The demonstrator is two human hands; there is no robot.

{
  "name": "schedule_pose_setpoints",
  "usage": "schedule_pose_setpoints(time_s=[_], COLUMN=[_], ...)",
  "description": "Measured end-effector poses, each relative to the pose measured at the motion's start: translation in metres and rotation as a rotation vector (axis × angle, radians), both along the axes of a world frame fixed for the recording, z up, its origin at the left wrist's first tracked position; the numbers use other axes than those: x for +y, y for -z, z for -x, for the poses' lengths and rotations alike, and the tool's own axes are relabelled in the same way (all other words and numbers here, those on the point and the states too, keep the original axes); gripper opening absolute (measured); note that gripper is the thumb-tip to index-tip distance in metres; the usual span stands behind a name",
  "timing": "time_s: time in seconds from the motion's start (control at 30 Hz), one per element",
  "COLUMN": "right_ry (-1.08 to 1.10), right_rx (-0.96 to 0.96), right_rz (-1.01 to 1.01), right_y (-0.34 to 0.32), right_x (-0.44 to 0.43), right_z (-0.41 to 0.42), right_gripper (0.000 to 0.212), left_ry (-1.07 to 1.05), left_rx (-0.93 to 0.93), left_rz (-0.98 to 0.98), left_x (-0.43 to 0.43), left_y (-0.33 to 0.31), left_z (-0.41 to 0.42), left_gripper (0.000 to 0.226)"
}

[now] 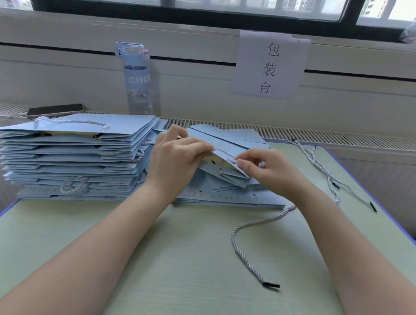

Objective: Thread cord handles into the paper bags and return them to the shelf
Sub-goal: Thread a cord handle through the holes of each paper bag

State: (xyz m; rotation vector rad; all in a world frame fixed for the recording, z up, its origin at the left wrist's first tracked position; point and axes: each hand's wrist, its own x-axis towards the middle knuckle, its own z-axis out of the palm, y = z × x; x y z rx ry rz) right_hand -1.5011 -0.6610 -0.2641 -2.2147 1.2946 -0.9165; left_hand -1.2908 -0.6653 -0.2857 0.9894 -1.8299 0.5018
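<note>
My left hand grips the top edge of a folded light-blue paper bag, raised over a low pile at the middle of the green surface. The fingers of my right hand pinch the same edge; what lies between them is too small to make out. A twisted cord trails from behind my right wrist, its upper end hidden. A stack of corded bags sits just left.
</note>
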Motion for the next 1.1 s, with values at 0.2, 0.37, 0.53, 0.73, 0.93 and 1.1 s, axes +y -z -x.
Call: schedule_pose_setpoints(time_s=[0.2,0.37,0.53,0.73,0.93,1.1], right_ry=[0.332,0.421,0.319,0.167,0.24,0.294], right_rx=[-0.116,-0.1,-0.182,-0.134,0.02,0.218], right_rz=[0.218,0.333,0.546,0.724,0.56,0.152], right_y=[0.006,0.013,0.008,0.003,0.009,0.017], right_x=[-0.01,-0.015,-0.009,-0.005,-0.016,-0.022], right_z=[0.002,0.003,-0.001,-0.009,0.01,0.022], right_gripper=[0.016,0.017,0.011,0.009,0.01,0.027], left_ry=[0.061,0.093,0.164,0.128,0.23,0.258], left_rx=[-0.142,-0.162,-0.21,-0.351,-0.34,-0.356], left_rz=[-0.04,-0.258,-0.346,-0.203,-0.213,-0.266], left_x=[-0.001,0.002,0.009,0.002,0.008,0.01], left_y=[0.003,0.003,-0.001,0.006,0.002,0.005], left_z=[0.005,0.009,0.008,0.011,0.015,0.013], left_gripper=[0.011,0.02,0.041,0.034,0.036,0.039])
